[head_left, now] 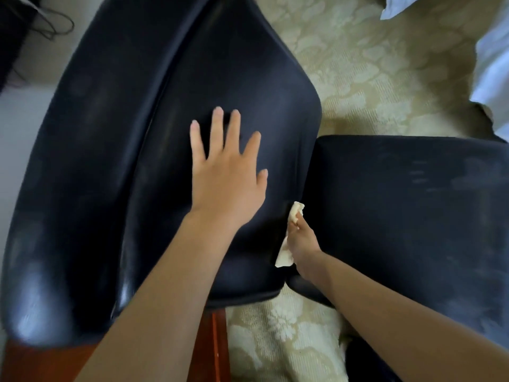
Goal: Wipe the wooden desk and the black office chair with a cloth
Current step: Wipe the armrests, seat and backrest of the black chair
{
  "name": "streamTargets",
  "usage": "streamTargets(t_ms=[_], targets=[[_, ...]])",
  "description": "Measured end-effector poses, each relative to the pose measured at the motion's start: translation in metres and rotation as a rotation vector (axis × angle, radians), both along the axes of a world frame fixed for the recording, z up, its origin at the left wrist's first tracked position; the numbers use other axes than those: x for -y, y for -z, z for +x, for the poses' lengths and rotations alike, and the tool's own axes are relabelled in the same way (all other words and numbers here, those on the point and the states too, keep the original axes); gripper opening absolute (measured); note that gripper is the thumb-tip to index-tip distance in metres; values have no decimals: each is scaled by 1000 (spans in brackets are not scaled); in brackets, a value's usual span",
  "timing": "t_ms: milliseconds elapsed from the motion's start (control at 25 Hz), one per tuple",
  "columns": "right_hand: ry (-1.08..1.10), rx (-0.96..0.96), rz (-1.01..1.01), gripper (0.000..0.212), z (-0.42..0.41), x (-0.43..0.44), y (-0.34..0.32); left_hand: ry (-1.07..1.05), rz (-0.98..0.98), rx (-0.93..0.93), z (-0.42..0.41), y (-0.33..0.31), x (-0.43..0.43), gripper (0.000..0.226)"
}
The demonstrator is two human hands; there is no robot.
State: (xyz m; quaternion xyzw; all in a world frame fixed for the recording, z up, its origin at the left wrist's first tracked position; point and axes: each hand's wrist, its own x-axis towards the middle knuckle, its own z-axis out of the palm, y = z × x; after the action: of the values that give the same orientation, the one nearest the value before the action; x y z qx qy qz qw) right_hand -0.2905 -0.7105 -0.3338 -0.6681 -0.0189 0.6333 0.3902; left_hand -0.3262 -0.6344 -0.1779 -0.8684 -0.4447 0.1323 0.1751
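The black office chair (115,150) fills most of the head view, its glossy backrest to the left and its seat (413,216) to the right. My left hand (225,172) lies flat on the backrest with its fingers spread and straight. My right hand (301,238) grips a small cream cloth (289,244) and holds it down in the gap between backrest and seat. A corner of the reddish wooden desk (33,362) shows at the bottom left, partly hidden by my left forearm.
Pale patterned carpet (366,67) lies beyond and below the chair. White bedding (493,67) hangs at the right edge. Dark cables (52,26) trail at the top left beside a dark object.
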Motion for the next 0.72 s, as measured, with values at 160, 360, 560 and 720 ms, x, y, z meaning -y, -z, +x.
streamTargets(t_ms=[160,360,560,720], targets=[[155,-129,106,46,43,-63,8,77,-17,-237,42,1,-48,61],[152,76,337,49,99,-131,-7,140,26,-364,88,-12,-114,59],[12,520,864,43,113,-174,-68,177,56,-350,104,-16,-158,59],[16,664,849,46,100,-163,-48,257,128,-406,101,-11,-165,61]])
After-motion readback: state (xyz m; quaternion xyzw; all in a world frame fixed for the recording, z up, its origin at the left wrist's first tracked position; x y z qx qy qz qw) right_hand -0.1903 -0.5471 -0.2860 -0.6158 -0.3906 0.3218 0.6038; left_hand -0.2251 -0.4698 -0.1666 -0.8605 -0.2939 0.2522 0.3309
